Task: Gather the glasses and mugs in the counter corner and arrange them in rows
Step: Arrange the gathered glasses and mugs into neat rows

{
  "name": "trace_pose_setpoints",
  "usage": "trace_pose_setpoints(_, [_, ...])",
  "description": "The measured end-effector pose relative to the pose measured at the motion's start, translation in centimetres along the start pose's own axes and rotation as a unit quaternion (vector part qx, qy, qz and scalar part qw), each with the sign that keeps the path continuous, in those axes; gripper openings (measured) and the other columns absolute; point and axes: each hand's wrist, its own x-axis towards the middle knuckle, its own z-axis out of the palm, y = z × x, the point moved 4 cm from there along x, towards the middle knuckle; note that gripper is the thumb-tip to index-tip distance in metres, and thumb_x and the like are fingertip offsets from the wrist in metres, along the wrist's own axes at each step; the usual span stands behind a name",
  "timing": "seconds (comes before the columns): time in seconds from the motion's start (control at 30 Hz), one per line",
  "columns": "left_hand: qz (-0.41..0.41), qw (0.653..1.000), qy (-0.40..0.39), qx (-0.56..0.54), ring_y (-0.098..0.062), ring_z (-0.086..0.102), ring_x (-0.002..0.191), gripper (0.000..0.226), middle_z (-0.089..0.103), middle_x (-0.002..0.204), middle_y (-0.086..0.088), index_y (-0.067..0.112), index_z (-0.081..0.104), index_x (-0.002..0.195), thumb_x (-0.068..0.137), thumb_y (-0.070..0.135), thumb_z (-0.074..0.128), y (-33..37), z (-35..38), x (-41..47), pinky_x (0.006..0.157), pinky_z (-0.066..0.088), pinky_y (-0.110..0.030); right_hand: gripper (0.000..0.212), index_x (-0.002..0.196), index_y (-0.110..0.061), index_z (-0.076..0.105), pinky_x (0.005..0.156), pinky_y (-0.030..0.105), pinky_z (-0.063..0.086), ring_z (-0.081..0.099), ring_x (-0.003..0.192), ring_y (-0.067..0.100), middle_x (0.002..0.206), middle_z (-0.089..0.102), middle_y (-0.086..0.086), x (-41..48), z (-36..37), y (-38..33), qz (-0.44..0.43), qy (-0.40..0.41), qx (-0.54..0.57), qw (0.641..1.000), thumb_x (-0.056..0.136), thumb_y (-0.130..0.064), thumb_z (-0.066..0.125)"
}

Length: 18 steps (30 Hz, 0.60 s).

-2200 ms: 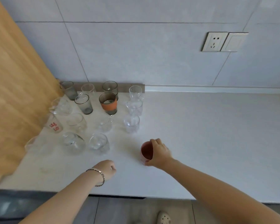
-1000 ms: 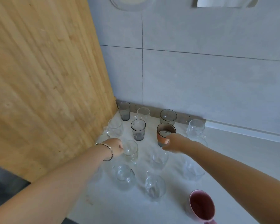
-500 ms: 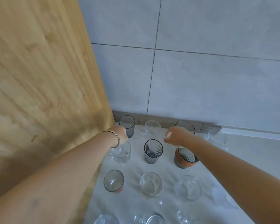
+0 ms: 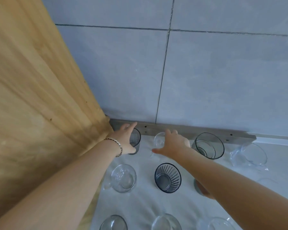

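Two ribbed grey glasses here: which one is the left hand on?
The back-corner ribbed glass beside the wooden panel; the left hand grips it. The other ribbed glass stands untouched one row nearer.

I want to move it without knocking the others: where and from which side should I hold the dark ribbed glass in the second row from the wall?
Probably best round its side wall below the rim, from the front. The dark ribbed glass stands upright, has no handle, and bare counter lies in front of it.
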Motion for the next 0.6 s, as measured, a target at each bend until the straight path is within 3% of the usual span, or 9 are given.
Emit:
trace_pose_setpoints(0.07, [0.001,1.000,0.018,0.007,-0.027,0.058,0.108,0.092,0.020,0.152,0.000,0.036,0.006,0.149,0.077,0.030,0.064,0.1,0.1,0.2,0.067,0.040,-0.024,0.084,0.139,-0.015,0.031,0.094,0.040,0.047,0.047,0.126,0.028,0.140,0.040,0.007,0.5,0.4,0.1,-0.022,0.010,0.026,0.999,0.075,-0.054,0.068])
trace_pose_setpoints(0.17, [-0.062,0.997,0.042,-0.038,-0.026,0.051,0.085,0.086,0.037,0.137,-0.010,0.034,0.017,0.145,0.074,0.035,0.066,0.1,0.9,0.3,0.071,0.046,-0.027,0.087,0.144,-0.020,0.028,0.104,0.042,0.043,0.038,0.133,0.029,0.145,0.032,0.005,0.7,0.8,0.6,-0.082,-0.005,0.069,0.994,0.074,-0.042,0.073])
trace_pose_setpoints(0.3, [-0.134,0.983,0.072,-0.104,-0.026,0.048,0.083,0.080,0.053,0.119,-0.014,0.026,0.026,0.138,0.072,0.044,0.068,0.4,1.9,0.3,0.063,0.040,-0.027,0.090,0.148,-0.028,0.023,0.109,0.040,0.039,0.029,0.138,0.028,0.149,0.020,0.004,0.3,1.1,1.0,-0.143,-0.037,0.100,0.984,0.074,-0.026,0.075])
trace_pose_setpoints(0.37, [-0.144,0.980,0.083,-0.112,-0.026,0.051,0.081,0.079,0.057,0.112,-0.014,0.023,0.030,0.134,0.070,0.048,0.068,0.4,2.1,0.2,0.059,0.039,-0.026,0.096,0.149,-0.029,0.018,0.109,0.042,0.038,0.027,0.138,0.031,0.150,0.017,0.004,0.1,1.5,1.0,-0.136,-0.037,0.100,0.985,0.073,-0.027,0.076])
trace_pose_setpoints(0.47, [-0.139,0.982,0.087,-0.091,-0.026,0.053,0.077,0.077,0.059,0.103,-0.011,0.021,0.031,0.132,0.071,0.050,0.067,0.6,2.1,-0.3,0.052,0.035,-0.024,0.096,0.148,-0.024,0.018,0.103,0.042,0.044,0.042,0.130,0.033,0.147,0.024,0.006,0.1,1.6,1.1,-0.088,-0.013,0.110,0.990,0.073,-0.038,0.076])
trace_pose_setpoints(0.57, [-0.116,0.987,0.086,-0.075,-0.025,0.053,0.075,0.074,0.051,0.079,0.000,0.021,0.030,0.134,0.075,0.049,0.066,1.0,2.0,-1.0,0.053,0.037,-0.025,0.088,0.145,-0.023,0.024,0.094,0.040,0.050,0.052,0.121,0.032,0.143,0.031,0.006,-0.2,1.7,1.0,-0.077,0.013,0.100,0.992,0.074,-0.036,0.075])
trace_pose_setpoints(0.6, [-0.110,0.988,0.082,-0.070,-0.025,0.053,0.076,0.075,0.052,0.083,-0.001,0.021,0.028,0.136,0.076,0.049,0.065,1.0,2.1,-1.1,0.054,0.038,-0.026,0.087,0.145,-0.023,0.025,0.093,0.040,0.051,0.052,0.120,0.032,0.142,0.032,0.006,-0.4,1.7,1.0,-0.075,0.016,0.101,0.992,0.074,-0.035,0.075])
